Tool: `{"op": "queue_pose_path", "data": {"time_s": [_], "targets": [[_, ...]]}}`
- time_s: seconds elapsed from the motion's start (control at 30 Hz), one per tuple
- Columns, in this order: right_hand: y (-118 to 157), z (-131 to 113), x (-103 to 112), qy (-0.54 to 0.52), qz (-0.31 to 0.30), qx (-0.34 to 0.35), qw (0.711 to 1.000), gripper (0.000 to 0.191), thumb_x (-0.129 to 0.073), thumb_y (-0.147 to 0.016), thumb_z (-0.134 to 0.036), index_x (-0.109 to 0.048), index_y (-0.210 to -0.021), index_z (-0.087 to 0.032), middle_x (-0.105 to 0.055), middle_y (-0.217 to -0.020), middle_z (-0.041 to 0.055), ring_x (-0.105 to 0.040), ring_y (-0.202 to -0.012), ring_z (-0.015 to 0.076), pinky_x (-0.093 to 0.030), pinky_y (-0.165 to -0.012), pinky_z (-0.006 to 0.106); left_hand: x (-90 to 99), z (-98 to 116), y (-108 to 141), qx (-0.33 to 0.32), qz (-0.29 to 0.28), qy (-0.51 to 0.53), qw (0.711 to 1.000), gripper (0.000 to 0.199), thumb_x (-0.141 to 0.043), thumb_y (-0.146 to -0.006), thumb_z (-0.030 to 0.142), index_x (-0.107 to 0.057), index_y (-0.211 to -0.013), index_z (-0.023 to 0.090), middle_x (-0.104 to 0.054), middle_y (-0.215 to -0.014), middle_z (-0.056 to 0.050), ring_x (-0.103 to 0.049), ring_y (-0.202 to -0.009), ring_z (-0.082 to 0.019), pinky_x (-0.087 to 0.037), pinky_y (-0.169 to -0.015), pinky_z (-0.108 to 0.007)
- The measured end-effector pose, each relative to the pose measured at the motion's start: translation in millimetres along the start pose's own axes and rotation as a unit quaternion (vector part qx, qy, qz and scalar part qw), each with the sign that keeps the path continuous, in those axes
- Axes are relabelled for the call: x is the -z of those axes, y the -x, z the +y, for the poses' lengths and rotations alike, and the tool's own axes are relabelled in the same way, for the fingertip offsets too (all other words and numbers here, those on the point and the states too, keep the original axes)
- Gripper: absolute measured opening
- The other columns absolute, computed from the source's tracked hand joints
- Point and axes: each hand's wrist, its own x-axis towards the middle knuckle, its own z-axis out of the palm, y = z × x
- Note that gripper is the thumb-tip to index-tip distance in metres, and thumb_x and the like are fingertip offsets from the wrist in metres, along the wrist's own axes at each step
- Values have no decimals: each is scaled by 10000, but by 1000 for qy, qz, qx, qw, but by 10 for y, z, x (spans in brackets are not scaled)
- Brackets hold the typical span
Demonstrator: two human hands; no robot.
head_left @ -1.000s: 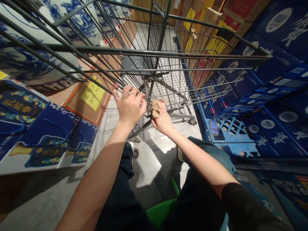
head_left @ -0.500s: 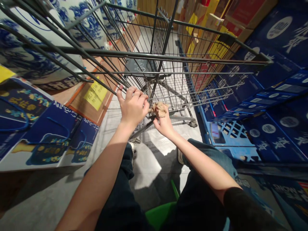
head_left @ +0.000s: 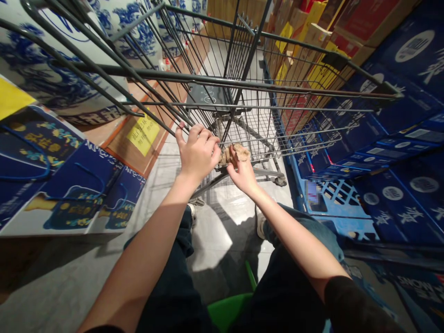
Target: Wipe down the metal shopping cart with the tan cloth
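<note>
A dark metal shopping cart (head_left: 270,89) stands tilted in front of me, its wire basket facing me. My left hand (head_left: 198,152) has its fingers curled over the wires at the near lower part of the basket. Close to its right, my right hand (head_left: 243,176) is closed on a crumpled tan cloth (head_left: 242,152). The cloth lies against the wires at the basket's lower edge. Part of it is hidden behind my fingers. A dark plate (head_left: 210,96) with white print shows through the wires.
Blue-and-white jars (head_left: 69,78) stand on a wooden platform (head_left: 120,138) at the left, with blue gift boxes (head_left: 65,185) nearer me. Stacked blue cartons (head_left: 391,189) and a blue plastic pallet (head_left: 342,210) line the right. A green seat edge (head_left: 229,310) shows between my legs.
The whole view has shifted slightly, so the cart and hands appear a little further right. My right hand has moved a little on the wires with the cloth, its fingers bent differently. My left hand keeps its hold.
</note>
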Motion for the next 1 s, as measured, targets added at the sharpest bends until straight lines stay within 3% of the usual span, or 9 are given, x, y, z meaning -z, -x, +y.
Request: {"op": "queue_pose_path", "data": {"time_s": [0.13,0.27,0.37,0.53,0.63,0.7,0.77,0.83,1.0], "targets": [[-23,-81,-5,-21,4,15,1000,620,-537,-944,-220,-520,-1559,-153,-541,-1636,176,-413,-1596,329,-284,-1373,613,-3,1,5,-1,0,-2,1000,224,-595,-948,238,-792,-1047,275,-808,-1211,-73,-623,-1374,-374,-296,-1274,-721],[6,-52,-74,-33,-1,-42,999,565,-540,-863,-141,-653,-1416,-115,-647,-1504,204,-518,-1514,336,-346,-1347,588,-5,-8,5,-3,-6,3,1000,227,-591,-945,230,-788,-1051,268,-804,-1206,-76,-619,-1375,-369,-281,-1287,-707],[-30,-68,35,-87,-11,-64,994,542,-545,-870,-159,-693,-1389,-106,-690,-1471,194,-597,-1448,327,-401,-1317,556,-23,-15,3,-4,0,17,1000,226,-601,-929,224,-794,-1044,254,-805,-1198,-83,-619,-1372,-368,-257,-1305,-698],[-102,-127,240,-194,-15,-68,979,518,-603,-943,-289,-704,-1443,-199,-712,-1492,102,-626,-1443,287,-408,-1312,499,-69,-29,9,-11,22,27,999,202,-617,-933,223,-796,-1027,234,-807,-1183,-90,-624,-1370,-381,-257,-1299,-710],[-87,-65,144,-220,-15,-116,969,495,-659,-879,-273,-759,-1355,-179,-789,-1347,115,-712,-1310,290,-480,-1250,496,-72,-37,8,-17,25,22,999,198,-623,-931,213,-797,-1021,245,-810,-1169,-90,-636,-1357,-385,-275,-1283,-730],[-70,-13,69,-221,-12,-158,962,479,-659,-845,-239,-785,-1302,-168,-837,-1181,110,-779,-1108,271,-566,-1151,481,-65,-39,6,-21,28,18,999,196,-619,-933,209,-795,-1009,248,-812,-1153,-91,-648,-1344,-378,-294,-1278,-730],[-60,10,59,-219,-3,-185,958,459,-624,-852,-219,-805,-1271,-172,-851,-1006,81,-785,-876,231,-636,-1025,451,-60,-38,4,-24,29,15,999,195,-612,-938,210,-793,-1002,243,-814,-1143,-94,-654,-1338,-370,-306,-1278,-724],[-55,-7,121,-222,28,-182,958,427,-595,-870,-215,-825,-1228,-185,-849,-957,62,-767,-791,206,-661,-948,415,-61,-38,6,-26,29,14,999,195,-607,-944,215,-791,-1002,240,-814,-1138,-95,-655,-1336,-365,-309,-1279,-721],[-47,-68,274,-176,137,-115,968,330,-546,-967,-251,-831,-1132,-250,-840,-1122,58,-780,-1087,238,-608,-1086,422,-88,-46,15,-25,37,32,998,201,-630,-927,217,-806,-1019,248,-818,-1139,-90,-642,-1350,-388,-283,-1278,-749]]}}
